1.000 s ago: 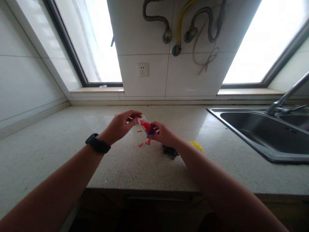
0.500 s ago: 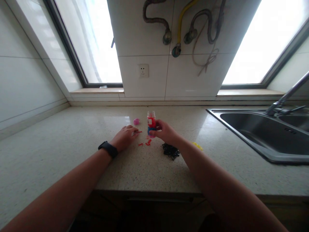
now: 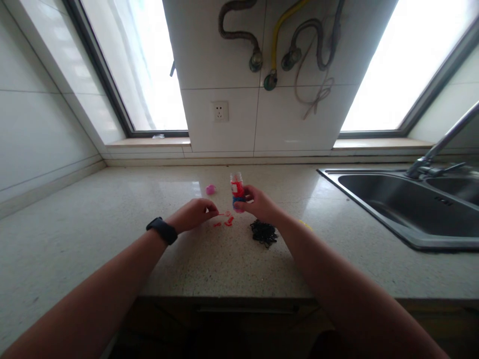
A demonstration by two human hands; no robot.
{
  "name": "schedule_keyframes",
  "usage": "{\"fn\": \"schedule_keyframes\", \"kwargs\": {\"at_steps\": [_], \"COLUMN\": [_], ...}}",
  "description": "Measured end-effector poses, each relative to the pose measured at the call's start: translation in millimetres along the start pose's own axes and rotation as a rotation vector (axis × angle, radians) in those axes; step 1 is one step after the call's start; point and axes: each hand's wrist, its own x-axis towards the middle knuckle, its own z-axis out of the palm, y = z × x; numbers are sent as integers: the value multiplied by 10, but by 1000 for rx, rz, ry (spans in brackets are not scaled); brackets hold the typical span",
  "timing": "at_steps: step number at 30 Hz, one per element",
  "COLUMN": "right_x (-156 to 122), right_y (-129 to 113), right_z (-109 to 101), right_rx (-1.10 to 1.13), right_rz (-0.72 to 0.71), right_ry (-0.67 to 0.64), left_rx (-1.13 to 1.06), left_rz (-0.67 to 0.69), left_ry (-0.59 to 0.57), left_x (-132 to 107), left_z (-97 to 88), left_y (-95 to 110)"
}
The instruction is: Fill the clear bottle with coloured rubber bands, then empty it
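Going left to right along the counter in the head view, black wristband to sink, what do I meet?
Black wristband, pink cap, clear bottle with red and blue contents, black pile, yellow strands, sink.

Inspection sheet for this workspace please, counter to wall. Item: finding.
Surface: pale speckled counter.
Job's things: bottle nearly upright, mouth uncovered, red contents above blue; loose red pieces on the counter beside it.
Clutter: black pile; small pink piece; yellow bits, mostly hidden by the right forearm.
Grip, left hand: fingertips pinched at a thin red piece.
Grip, right hand: closed on the bottle's lower part.
Cables: thin cord looped on the wall; nothing seen plugged into the socket.
Surroundings: sink and faucet at right; yellow hose on the wall; two windows.
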Motion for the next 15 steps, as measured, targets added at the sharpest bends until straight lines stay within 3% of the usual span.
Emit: {"fn": "schedule_keyframes", "kwargs": {"at_steps": [7, 15], "right_x": [-36, -33], "right_y": [-60, -30], "right_z": [-63, -70], "right_rx": [33, 51], "right_rz": [-28, -34], "right_ry": [-2, -10], "left_rx": [8, 76], "left_rz": [-34, 24], "left_ry": [-186, -278], "left_x": [-49, -65], "left_z": [-163, -229], "left_y": [135, 160]}}
